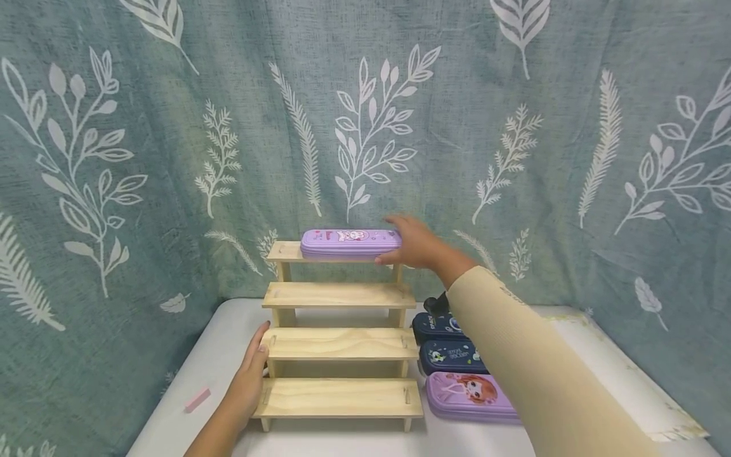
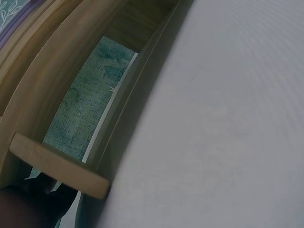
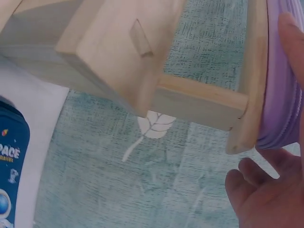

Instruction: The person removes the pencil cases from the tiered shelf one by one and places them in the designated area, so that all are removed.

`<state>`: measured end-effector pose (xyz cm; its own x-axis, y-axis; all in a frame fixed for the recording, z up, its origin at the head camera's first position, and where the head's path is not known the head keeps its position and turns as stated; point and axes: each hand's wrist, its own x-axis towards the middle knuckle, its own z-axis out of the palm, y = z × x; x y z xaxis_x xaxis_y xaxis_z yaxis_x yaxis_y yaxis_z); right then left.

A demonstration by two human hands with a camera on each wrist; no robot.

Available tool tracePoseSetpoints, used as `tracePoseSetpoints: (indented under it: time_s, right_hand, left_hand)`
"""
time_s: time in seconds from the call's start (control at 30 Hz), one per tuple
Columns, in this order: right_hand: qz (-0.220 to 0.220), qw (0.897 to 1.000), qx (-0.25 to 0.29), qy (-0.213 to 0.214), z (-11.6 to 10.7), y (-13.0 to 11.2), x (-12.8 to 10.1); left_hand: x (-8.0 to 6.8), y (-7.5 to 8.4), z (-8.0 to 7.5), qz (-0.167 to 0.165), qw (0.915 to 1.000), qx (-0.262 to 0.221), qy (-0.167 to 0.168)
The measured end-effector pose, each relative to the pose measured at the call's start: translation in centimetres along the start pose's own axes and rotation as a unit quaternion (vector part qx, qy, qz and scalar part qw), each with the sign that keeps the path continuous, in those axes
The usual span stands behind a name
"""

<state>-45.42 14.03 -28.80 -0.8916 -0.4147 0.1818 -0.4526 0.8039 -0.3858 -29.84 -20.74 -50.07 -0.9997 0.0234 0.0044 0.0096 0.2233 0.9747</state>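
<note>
A lilac pencil case (image 1: 351, 243) with a cartoon print lies along the top tier of a wooden four-step display stand (image 1: 339, 343). My right hand (image 1: 415, 243) holds its right end, thumb at the front and fingers toward the back. In the right wrist view, the thumb of that hand (image 3: 266, 190) lies along the zipped side of the case (image 3: 280, 95), with fingers bent near its end. My left hand (image 1: 248, 374) grips the stand's left side near the lower tiers. The left wrist view shows its dark fingers (image 2: 42, 194) partly hidden behind a wooden upright.
Right of the stand, two dark blue pencil cases (image 1: 451, 357) and a pink-purple one with a girl print (image 1: 471, 395) lie in a column. A small black object (image 1: 436, 304) stands behind them. A pink block (image 1: 197, 400) lies left on the white table (image 1: 188, 438). Leaf-patterned cloth hangs behind.
</note>
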Motion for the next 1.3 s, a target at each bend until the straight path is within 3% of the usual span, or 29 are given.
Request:
tracePoseSetpoints:
  time_s: [0.23, 0.37, 0.83, 1.13, 1.3]
  right_hand:
    - [0.010, 0.994, 0.106, -0.012, 1.2, 1.3, -0.2]
    - [0.017, 0.990, 0.141, -0.006, 1.7, 1.5, -0.4]
    - [0.025, 0.988, 0.146, 0.029, 2.1, 1.5, -0.6]
    - [0.022, 0.985, 0.163, 0.056, 2.4, 1.8, -1.9]
    - [0.018, 0.987, 0.146, 0.069, 2.4, 1.8, -2.4]
  left_hand:
    - [0.1, -0.3, 0.1, 0.000, 0.9998, -0.014, -0.010]
    - [0.1, -0.4, 0.1, -0.002, 0.9999, -0.009, -0.006]
    - [0.2, -0.5, 0.2, 0.009, 0.9999, -0.010, -0.010]
    - [0.2, -0.2, -0.1, 0.002, 0.9999, -0.008, -0.010]
    - [0.2, -0.2, -0.3, 0.005, 0.9999, -0.006, -0.010]
